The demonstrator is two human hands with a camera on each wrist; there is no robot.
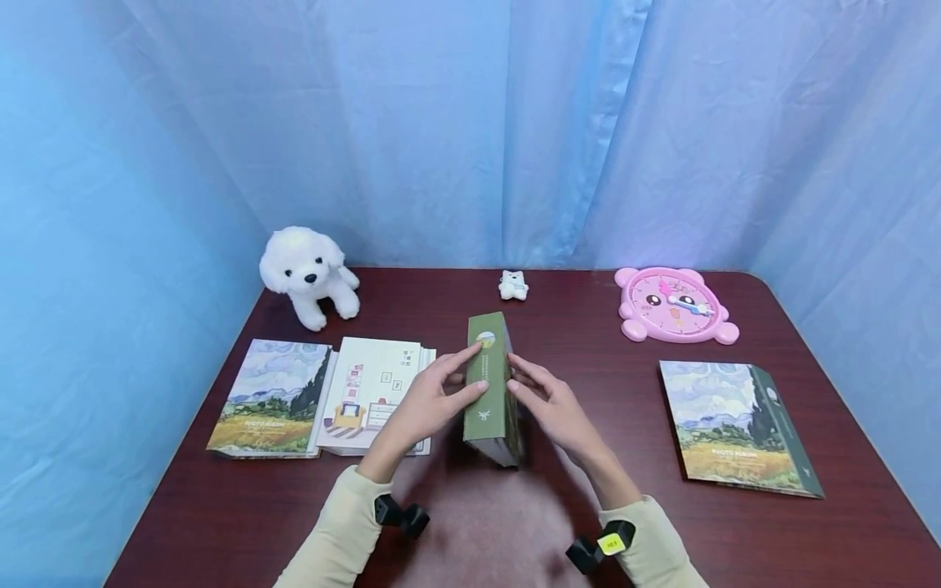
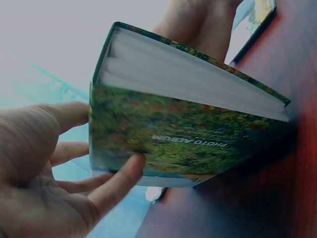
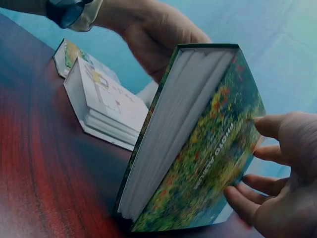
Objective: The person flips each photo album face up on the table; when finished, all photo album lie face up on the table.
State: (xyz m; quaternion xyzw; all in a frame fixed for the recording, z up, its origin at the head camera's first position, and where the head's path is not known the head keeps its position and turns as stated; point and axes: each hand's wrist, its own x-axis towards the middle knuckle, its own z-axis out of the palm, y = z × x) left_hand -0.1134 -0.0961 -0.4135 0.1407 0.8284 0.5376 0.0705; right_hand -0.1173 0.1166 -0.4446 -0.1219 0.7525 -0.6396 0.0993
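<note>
A green-spined photo album (image 1: pixel 494 404) stands spine-up on the table (image 1: pixel 581 327) between the left hand (image 1: pixel 437 394) and right hand (image 1: pixel 553 402), their spread fingers touching it; its green cover is flecked red and yellow, its pages whitish.

A thick, closed photo album (image 1: pixel 496 402) stands on its long page edge at the centre of the frame in the head view, resting on the bench (image 1: pixel 500 514) with its spine uppermost. The flat spine is plain green, with a small round picture towards the top of the frame and pale lettering below it. Both wrist views show a cover painted in mottled greens with red and yellow flecks, printed PHOTO ALBUM, and thick whitish pages between the boards.
</note>
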